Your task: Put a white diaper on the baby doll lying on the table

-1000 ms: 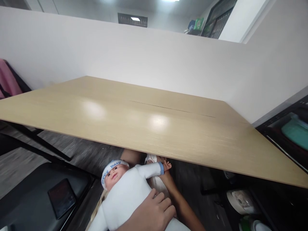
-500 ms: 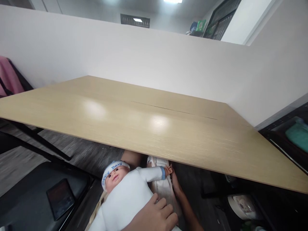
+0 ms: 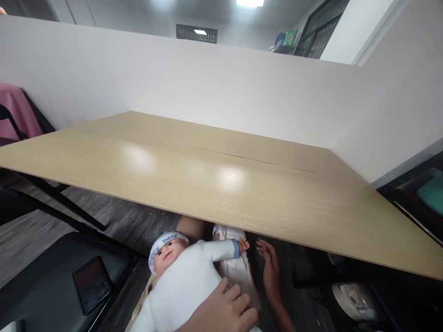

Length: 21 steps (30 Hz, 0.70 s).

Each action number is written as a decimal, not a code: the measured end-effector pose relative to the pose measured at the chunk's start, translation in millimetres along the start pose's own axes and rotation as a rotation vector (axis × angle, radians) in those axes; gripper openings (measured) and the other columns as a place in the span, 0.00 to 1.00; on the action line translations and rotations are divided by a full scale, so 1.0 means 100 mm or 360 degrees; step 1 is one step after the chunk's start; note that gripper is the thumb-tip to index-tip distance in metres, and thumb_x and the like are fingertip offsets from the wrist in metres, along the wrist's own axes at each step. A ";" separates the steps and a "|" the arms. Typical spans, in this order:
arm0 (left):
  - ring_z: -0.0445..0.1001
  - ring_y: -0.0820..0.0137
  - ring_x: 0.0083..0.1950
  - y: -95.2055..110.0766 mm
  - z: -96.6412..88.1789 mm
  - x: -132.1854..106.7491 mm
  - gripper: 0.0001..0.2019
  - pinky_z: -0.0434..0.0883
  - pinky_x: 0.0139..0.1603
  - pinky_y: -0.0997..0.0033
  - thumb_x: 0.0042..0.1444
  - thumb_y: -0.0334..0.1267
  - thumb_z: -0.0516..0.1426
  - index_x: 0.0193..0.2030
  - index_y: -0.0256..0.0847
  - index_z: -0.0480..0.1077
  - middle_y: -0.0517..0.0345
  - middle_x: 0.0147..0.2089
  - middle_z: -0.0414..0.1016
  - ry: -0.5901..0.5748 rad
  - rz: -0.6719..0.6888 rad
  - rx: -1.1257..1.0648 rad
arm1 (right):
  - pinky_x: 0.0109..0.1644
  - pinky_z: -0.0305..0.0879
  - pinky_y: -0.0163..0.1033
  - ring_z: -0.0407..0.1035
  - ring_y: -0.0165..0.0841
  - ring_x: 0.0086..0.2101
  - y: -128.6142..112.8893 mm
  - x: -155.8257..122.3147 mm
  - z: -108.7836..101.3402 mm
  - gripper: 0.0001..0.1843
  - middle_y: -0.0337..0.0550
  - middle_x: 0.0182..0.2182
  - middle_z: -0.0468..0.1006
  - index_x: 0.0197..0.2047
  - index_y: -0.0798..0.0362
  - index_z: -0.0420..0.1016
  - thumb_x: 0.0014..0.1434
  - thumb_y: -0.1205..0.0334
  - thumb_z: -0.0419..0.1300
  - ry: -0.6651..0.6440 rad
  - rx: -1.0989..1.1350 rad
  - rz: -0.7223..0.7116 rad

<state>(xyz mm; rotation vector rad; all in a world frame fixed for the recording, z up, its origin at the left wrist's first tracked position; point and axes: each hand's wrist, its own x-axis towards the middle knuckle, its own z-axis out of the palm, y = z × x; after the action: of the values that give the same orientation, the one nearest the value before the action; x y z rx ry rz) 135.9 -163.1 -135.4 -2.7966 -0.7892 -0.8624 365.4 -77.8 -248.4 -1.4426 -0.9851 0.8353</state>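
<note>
A baby doll [image 3: 187, 286] in a white top with blue cuffs and a "Happy Baby" headband lies on its back across my lap, below the table's front edge. My left hand [image 3: 224, 309] is wrapped over the doll's body with bent fingers, holding it. To the right of the doll's small outstretched hand is my right hand [image 3: 270, 265], its fingers extended and nothing in them. A gap separates it from the doll. Light-coloured cloth [image 3: 235, 269] shows on my leg under the doll's arm.
A wooden table [image 3: 173, 161] spans the view ahead, against a white partition [image 3: 214, 87]. On a black chair [image 3: 38, 276] at left lies a dark phone-like device [image 3: 92, 283]. At lower right, a white round item [image 3: 353, 299] sits under the table. Pink cloth [image 3: 20, 110] hangs at far left.
My right hand has let go of the doll's hand and moved away to the right. My left hand stays on the doll's body. The view has shifted slightly.
</note>
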 end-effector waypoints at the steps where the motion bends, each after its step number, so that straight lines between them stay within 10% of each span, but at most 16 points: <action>1: 0.69 0.66 0.33 0.00 0.00 0.00 0.16 0.59 0.39 0.58 0.70 0.46 0.69 0.38 0.44 0.69 0.66 0.33 0.74 0.0020 0.0001 -0.0016 | 0.59 0.73 0.54 0.79 0.47 0.48 -0.09 -0.05 -0.03 0.30 0.52 0.49 0.85 0.49 0.50 0.82 0.64 0.30 0.62 0.0002 -0.0014 -0.0050; 6: 0.69 0.66 0.35 -0.01 0.01 -0.03 0.10 0.59 0.40 0.60 0.69 0.45 0.69 0.44 0.46 0.74 0.66 0.35 0.74 0.0087 0.0038 -0.0103 | 0.63 0.72 0.51 0.77 0.45 0.54 -0.73 -0.31 0.11 0.14 0.50 0.53 0.83 0.56 0.47 0.82 0.73 0.52 0.63 -0.0538 -0.0399 -0.0610; 12: 0.75 0.67 0.41 0.00 -0.07 -0.16 0.09 0.66 0.48 0.63 0.72 0.43 0.67 0.55 0.50 0.77 0.65 0.41 0.80 0.0111 0.0027 -0.0161 | 0.76 0.58 0.52 0.66 0.46 0.69 -1.26 -0.34 0.60 0.36 0.48 0.71 0.73 0.75 0.44 0.69 0.66 0.64 0.66 -0.1395 -0.1098 -0.0949; 18: 0.81 0.71 0.58 0.00 -0.28 -0.53 0.09 0.67 0.72 0.68 0.79 0.43 0.58 0.61 0.53 0.77 0.67 0.55 0.87 0.0276 -0.0121 -0.0261 | 0.60 0.65 0.46 0.73 0.43 0.52 -1.56 -0.38 0.92 0.09 0.47 0.50 0.82 0.52 0.50 0.77 0.69 0.64 0.63 -0.1682 -0.1430 -0.1038; 21: 0.85 0.71 0.47 -0.03 -0.51 -1.06 0.09 0.73 0.69 0.69 0.75 0.37 0.59 0.50 0.58 0.80 0.72 0.45 0.89 0.0322 -0.0358 -0.0268 | 0.57 0.65 0.46 0.72 0.44 0.49 -1.73 -0.48 0.98 0.07 0.47 0.48 0.80 0.51 0.51 0.75 0.70 0.66 0.63 -0.1647 -0.1559 -0.1303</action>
<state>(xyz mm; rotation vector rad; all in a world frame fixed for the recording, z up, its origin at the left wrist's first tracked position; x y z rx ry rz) 34.9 -220.6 -151.9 -2.7335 -1.0552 -1.2818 237.9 -81.7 -88.6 -1.0588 -2.8120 0.4110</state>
